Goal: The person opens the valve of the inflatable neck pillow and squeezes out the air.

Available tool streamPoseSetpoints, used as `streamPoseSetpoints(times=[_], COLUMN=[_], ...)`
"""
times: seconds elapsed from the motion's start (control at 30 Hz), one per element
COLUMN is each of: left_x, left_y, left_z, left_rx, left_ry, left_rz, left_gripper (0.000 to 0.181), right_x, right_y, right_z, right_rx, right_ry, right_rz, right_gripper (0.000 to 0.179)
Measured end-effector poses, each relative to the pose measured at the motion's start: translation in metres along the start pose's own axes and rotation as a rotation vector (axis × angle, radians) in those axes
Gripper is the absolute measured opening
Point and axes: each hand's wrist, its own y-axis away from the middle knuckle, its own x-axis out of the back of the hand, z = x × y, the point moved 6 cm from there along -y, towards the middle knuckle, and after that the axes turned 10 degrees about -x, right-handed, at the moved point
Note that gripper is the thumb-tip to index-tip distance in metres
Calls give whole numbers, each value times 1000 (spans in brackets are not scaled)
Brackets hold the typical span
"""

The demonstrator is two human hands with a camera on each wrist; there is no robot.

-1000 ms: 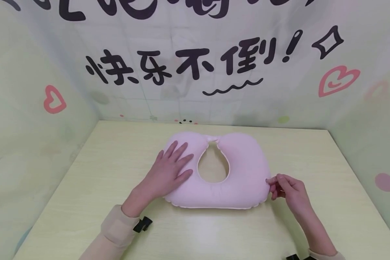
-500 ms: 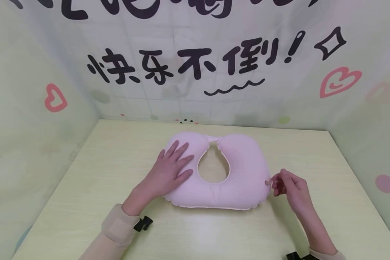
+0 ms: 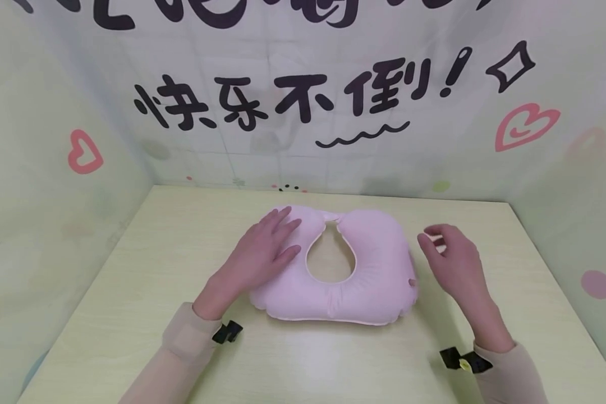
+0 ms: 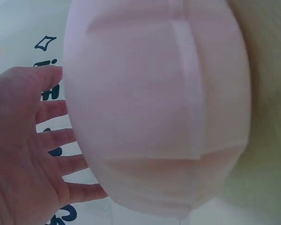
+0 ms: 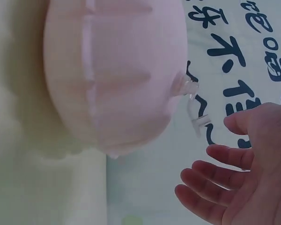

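Pink neck pillow [image 3: 379, 264]: puffed, flat on surface [image 3: 182, 241] | left hand [image 3: 260, 252]: fingers spread, resting on its left side | right hand [image 3: 454, 261]: loosely curved, holding nothing, just beside | valve [image 5: 189, 88]: plug [image 5: 202, 122] seems out, blurred to me | step, I judge: valve freed; next calls for even pressing

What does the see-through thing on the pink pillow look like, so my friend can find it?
On the pale table lies a pink inflatable neck pillow. On its side facing the person's right hand, a small air valve sticks out. It's clear, with a loose stopper beside it, unlike the solid pink pillow around it.
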Motion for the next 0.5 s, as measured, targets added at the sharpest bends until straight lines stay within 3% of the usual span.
streamPoseSetpoints(times=[0.23,0.37,0.5], left_x=[11,9,4], left_y=[-28,-41,-50], left_z=[-8,-14,-20], left_rx=[21,53,105], left_ry=[-37,-71,-163], left_rz=[0,-47,-98], left_gripper=[51,50,51], right_x=[-26,-46,-65], right_y=[-33,-49,-57], right_z=[-44,-59,-66], right_rx=[144,247,310], right_ry=[122,265,344], right_rz=[-103,-122,-157], right_gripper=[46,51,55])
